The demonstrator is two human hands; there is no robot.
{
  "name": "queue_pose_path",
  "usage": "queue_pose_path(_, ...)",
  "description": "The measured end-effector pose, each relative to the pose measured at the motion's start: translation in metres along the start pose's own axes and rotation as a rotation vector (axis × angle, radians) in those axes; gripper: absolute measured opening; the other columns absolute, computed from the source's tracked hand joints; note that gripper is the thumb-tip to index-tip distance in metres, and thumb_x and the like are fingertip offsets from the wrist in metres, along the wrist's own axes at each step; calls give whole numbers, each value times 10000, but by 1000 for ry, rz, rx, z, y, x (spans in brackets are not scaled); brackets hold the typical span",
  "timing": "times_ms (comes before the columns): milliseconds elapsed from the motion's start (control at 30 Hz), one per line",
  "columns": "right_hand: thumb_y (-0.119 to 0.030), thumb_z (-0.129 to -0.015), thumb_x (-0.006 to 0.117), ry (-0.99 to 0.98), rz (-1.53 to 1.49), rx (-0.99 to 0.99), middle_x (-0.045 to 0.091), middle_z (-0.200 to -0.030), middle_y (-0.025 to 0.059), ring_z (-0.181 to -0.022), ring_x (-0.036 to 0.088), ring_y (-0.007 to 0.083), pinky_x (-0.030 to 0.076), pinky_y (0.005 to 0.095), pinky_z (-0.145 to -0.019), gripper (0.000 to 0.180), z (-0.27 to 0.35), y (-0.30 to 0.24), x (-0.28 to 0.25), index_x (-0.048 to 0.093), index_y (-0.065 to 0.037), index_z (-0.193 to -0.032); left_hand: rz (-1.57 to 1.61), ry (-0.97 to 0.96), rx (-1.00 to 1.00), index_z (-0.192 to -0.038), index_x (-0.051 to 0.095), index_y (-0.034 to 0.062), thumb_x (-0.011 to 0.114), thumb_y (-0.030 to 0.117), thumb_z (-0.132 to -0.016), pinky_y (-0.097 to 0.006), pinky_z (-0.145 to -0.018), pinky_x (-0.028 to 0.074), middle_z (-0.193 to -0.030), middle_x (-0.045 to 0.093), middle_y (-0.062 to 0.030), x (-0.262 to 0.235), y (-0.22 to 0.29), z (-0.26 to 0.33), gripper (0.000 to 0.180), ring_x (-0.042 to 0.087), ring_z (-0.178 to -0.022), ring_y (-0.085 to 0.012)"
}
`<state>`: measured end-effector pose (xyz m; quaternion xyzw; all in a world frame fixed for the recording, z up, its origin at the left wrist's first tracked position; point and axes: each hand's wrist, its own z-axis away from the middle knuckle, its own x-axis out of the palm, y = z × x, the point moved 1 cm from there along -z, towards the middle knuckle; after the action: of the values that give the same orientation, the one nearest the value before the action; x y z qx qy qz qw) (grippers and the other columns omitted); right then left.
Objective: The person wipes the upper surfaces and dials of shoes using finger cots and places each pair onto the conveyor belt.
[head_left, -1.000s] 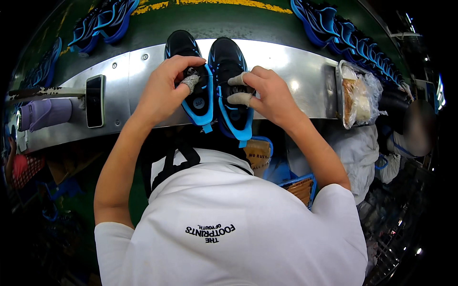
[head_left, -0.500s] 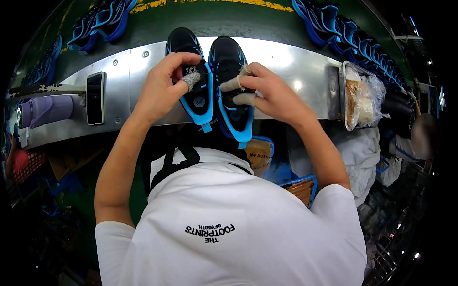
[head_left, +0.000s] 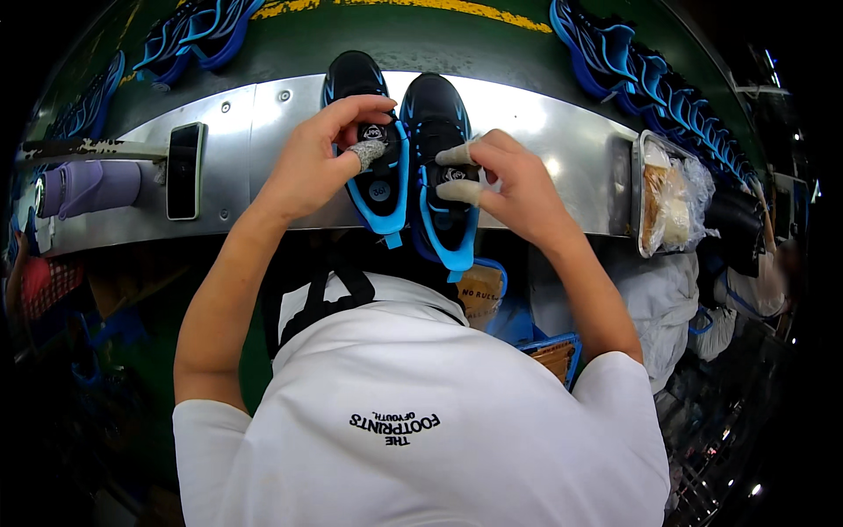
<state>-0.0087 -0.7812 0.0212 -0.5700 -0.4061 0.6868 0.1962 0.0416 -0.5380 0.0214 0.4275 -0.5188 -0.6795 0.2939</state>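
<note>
Here, round-toed black shoes, shiny metal bench

On my feed the steel bench gleams, with glare right of its middle and along its far edge, which the lens bows into an arc. Past its near edge I see deep shadow; beyond its right end, detail turns dim and soft.

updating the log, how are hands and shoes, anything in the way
Left hand at left shoe, right hand at right shoe. Shoes side by side, toes away. Phone, tray off to the sides.
</note>
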Motion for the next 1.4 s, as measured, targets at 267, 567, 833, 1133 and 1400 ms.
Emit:
queue_pose_path(267,-157,-807,724,32,-69,-87,595,-928,77,-735,543,181,481,308,-716,343,-12,-8,-7,681,-134,-1147,22,-29,18,-1183,595,72,670,-3,-745,-237,-762,405,-995,545,-7,-5,-8,-2,452,428,-799,-110)
queue_pose_path(567,-116,-845,682,15,-74,-109,607,-917,82,-742,552,178,480,305,-722,270,-23,-8,-10,687,-104,-1115,-261,94,86,-1251,576,72,676,33,-747,-240,-790,412,-975,591,-21,-6,-9,2,515,458,-853,-113)
queue_pose_path(833,-82,-849,662,5,-145,-149,572,-825,79,-718,547,187,452,309,-675,230,-50,-14,-1,700,-81,-1075,-220,69,180,-1228,583,59,624,-26,-713,-274,-869,427,-1073,604,-32,-8,-13,8,524,522,-932,-135)
queue_pose_path(1133,-104,-875,652,-41,-224,-40,632,-880,84,-785,592,161,477,284,-727,198,-61,-9,-5,708,-60,-1059,-44,-21,170,-1183,645,65,700,93,-815,-272,-892,426,-1029,601,-31,-11,-19,-7,374,563,-969,-165)
queue_pose_path(1400,-114,-877,655,-152,-182,-161,640,-909,63,-815,566,157,470,277,-782,238,-90,-16,-7,704,-95,-1109,88,267,-135,-1142,614,4,570,121,-945,-239,-742,465,-1087,642,-99,3,1,54,233,605,-857,-168)
